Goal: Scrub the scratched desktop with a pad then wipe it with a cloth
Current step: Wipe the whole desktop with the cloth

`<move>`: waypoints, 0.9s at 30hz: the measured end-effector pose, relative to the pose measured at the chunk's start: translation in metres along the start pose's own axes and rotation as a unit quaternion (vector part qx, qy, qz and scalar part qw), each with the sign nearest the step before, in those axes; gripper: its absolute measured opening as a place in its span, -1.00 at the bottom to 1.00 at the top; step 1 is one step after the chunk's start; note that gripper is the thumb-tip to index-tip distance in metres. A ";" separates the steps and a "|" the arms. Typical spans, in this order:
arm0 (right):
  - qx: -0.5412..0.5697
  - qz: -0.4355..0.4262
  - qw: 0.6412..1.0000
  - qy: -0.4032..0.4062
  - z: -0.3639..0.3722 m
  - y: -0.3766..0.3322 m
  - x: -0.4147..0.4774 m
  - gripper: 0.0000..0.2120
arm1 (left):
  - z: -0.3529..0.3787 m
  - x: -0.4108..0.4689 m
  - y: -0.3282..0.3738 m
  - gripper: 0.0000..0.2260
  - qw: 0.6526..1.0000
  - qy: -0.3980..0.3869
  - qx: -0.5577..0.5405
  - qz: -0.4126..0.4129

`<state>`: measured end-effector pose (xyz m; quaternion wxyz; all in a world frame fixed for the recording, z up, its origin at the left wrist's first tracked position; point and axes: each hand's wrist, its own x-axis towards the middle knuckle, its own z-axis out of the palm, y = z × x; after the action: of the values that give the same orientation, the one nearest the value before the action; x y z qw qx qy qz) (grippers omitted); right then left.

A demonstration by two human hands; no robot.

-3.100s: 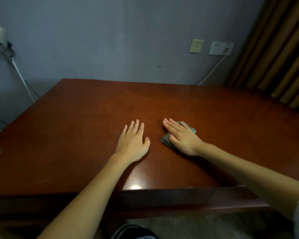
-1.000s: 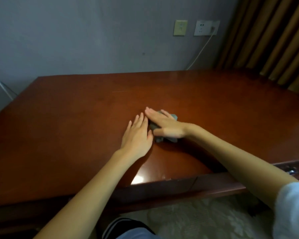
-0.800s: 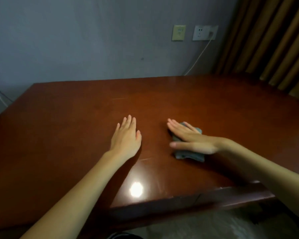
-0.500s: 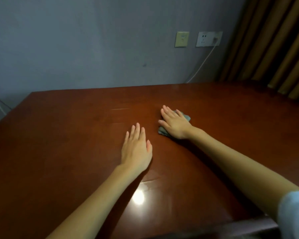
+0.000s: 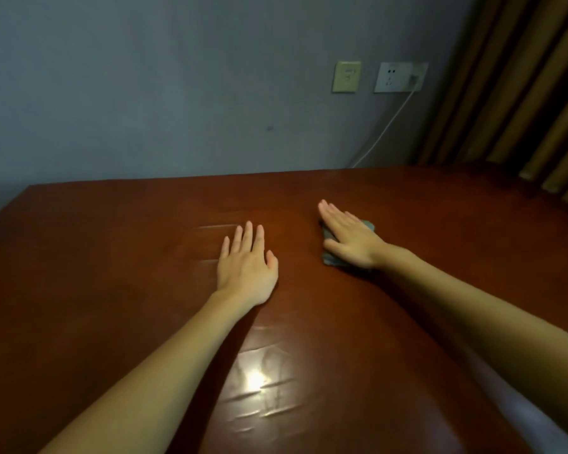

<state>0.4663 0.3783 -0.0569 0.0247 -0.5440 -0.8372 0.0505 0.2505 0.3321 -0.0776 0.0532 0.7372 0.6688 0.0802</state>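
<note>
dark red-brown desktop [image 5: 112, 290] fills the lower frame under a grey wall, with sockets [image 5: 397, 77] and a curtain [image 5: 522, 93] at upper right. the left hand [image 5: 246, 270] lies flat at centre, fingers straight and close together, just below pale scratches [image 5: 210, 228]. the right hand [image 5: 351, 240], right of centre, presses flat with straight fingers on a grey pad [image 5: 331, 259]. only the pad's edges show, so it could be the cloth instead.

risk: since the palm only presses and nothing pinches the pad, a fast stroke could let it bunch or slip out. the strokes could also miss the scratches, which lie well to its left.

half a second earlier the right hand and pad sat closer to the left hand. they have since slid a little to the right, while the left hand has stayed flat.
</note>
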 end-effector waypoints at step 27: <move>0.011 -0.127 0.991 0.036 0.003 0.006 0.061 -0.50 | -0.007 0.059 -0.025 -0.37 1.000 0.013 -0.014 -0.002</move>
<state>0.4463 0.4359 -0.0611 0.0672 -0.4342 -0.8976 0.0368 0.2297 0.3934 -0.0726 0.0549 0.7340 0.6696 0.0991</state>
